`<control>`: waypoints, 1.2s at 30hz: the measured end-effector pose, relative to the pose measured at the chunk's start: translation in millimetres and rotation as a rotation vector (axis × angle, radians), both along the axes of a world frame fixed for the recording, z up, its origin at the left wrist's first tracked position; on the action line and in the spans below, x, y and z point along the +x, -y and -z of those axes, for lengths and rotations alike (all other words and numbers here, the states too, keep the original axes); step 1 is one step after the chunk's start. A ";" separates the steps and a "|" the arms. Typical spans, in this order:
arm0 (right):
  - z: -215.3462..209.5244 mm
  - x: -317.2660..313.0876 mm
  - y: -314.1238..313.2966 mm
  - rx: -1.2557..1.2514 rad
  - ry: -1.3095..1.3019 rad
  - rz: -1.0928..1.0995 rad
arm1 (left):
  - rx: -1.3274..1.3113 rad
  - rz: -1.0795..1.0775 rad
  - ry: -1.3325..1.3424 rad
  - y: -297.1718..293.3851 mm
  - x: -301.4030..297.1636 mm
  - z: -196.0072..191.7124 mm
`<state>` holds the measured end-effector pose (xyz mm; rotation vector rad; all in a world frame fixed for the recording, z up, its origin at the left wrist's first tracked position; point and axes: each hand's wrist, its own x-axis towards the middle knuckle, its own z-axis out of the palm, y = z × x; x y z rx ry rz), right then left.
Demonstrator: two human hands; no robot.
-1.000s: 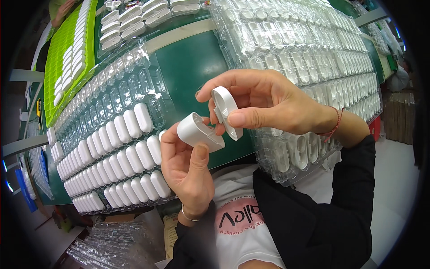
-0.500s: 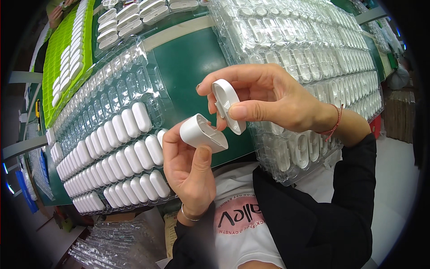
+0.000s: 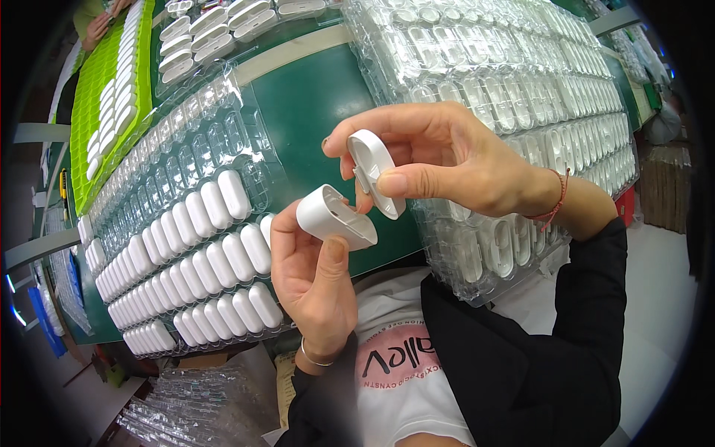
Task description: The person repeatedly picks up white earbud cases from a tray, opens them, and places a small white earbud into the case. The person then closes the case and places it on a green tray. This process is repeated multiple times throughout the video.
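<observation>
My left hand [image 3: 316,276] is closed around a white plastic case shell [image 3: 335,218], gripped between thumb and fingers with its open end facing up and to the right. Just above it, my right hand [image 3: 439,160] pinches a shallow white oval lid [image 3: 376,173] by its edge, hollow side showing. A small tab juts from the lid's left side, near the shell. The two parts are close together; whether they touch at the tab I cannot tell.
On the left, a clear blister tray [image 3: 201,149] holds rows of white oval cases [image 3: 223,261]. Stacked clear trays [image 3: 506,104] with white parts stand to the right. Beyond lie a lime-green tray [image 3: 89,112] and several opened cases [image 3: 212,37]. Another person's hands [image 3: 97,28] show at the far left.
Both hands, with the shell and the lid, have shifted very slightly left and up. The grips stay the same. The other person's hand at the far left has moved a little.
</observation>
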<state>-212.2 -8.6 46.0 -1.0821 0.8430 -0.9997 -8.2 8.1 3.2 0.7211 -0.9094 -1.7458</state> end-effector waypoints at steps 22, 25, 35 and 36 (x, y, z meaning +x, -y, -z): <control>2.9 13.3 -8.5 -0.326 -0.403 0.034 | 0.116 0.013 -0.037 7.4 -0.3 2.7; 1.6 13.0 -7.9 -0.371 -0.501 0.027 | 0.107 0.034 -0.031 7.5 -1.0 1.9; 1.2 18.4 -12.8 -0.348 -0.484 0.096 | 0.110 -0.001 -0.037 3.9 -5.1 -1.3; 1.3 18.7 -13.3 -0.350 -0.467 0.107 | 0.113 -0.012 -0.041 2.5 -6.5 -4.3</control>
